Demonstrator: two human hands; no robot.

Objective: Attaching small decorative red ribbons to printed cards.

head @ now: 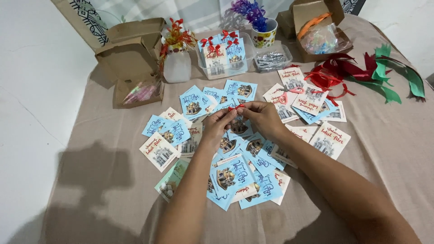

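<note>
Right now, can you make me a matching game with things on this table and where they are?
Things:
1. purple flowers in a painted cup
2. green ribbon strips
3. open brown cardboard box
4. small red ribbon bow

Places:
A. far right
B. between the left hand and right hand
C. back, middle
D. far left

Pairs: 1-C, 2-A, 3-D, 4-B

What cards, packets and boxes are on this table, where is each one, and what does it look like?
Small cards: scattered mid-table, blue or white rectangles.
Bowed cards: upright in clear tub, red bows.
Card: between left hand and right hand, red ribbon.
Cardboard boxes: back corners, brown, open.
</note>
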